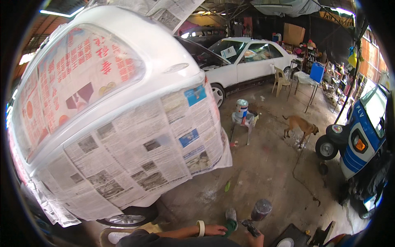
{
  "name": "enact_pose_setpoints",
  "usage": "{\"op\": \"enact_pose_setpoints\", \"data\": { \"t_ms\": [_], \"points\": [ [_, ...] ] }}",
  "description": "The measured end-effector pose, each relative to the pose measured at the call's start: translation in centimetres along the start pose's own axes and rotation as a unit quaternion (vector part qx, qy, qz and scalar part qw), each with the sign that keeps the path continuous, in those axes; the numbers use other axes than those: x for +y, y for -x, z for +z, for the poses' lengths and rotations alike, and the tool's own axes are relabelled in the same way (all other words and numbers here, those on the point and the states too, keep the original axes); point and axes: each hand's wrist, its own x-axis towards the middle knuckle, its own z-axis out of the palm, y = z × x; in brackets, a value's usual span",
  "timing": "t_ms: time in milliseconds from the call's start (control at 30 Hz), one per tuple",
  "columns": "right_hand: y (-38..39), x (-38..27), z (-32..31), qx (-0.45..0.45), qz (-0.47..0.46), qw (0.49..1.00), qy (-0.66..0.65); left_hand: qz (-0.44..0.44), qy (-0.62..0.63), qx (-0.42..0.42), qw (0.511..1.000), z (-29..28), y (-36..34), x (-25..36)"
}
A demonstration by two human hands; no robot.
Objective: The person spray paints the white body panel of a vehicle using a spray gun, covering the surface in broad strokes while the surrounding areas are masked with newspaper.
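Note:
My right hand (255,239), low in the head view, is closed on a dark spray gun (249,225). The gun carries a dark, paint-smeared cup (261,209). My left hand (215,229) lies to its left, fingers loosely stretched out beside my green-clad leg (231,227); nothing shows in it. Around the left wrist sits an off-white ring (200,228), like a tape roll. Before me on the left stands a white-coated vehicle (160,49). Newspaper sheets (123,140) cover its lower side, and red-printed paper (78,70) masks its window.
A brown dog (299,124) stands on the concrete floor. Beyond are a paint can (242,108) on a small stand, a white car (255,64), a chair (281,80) and a blue box (317,72). At right stands a blue-and-white three-wheeler (362,136); a hose or cord (297,175) crosses the floor.

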Motion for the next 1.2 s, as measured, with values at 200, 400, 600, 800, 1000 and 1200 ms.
{"op": "enact_pose_setpoints", "data": {
  "t_ms": [200, 400, 600, 800, 1000, 1200],
  "points": [
    [-13.3, 6.7, -6.9, 0.086, -0.141, 0.969, 0.185, 0.035, -0.089, 0.020, 0.995, -9.3, -15.1, 2.2],
    [-25.5, 9.5, -10.1, 0.143, -0.208, 0.945, 0.209, 0.001, -0.056, -0.004, 0.998, -15.6, -22.6, 10.3],
    [-35.3, -2.7, -9.0, 0.211, -0.187, 0.959, -0.032, 0.070, 0.001, 0.066, 0.995, -19.7, -25.5, 15.1],
    [-43.3, -10.7, -9.6, 0.186, -0.204, 0.951, -0.142, 0.177, 0.083, 0.241, 0.951, -24.6, -22.5, 22.4],
    [-48.7, -20.8, -10.8, 0.042, -0.273, 0.943, -0.184, 0.176, 0.047, 0.331, 0.926, -26.5, -21.4, 21.0],
    [-49.3, -21.2, -10.0, -0.096, -0.223, 0.941, -0.234, 0.121, 0.142, 0.396, 0.899, -26.0, -19.5, 22.0]
  ]
}}
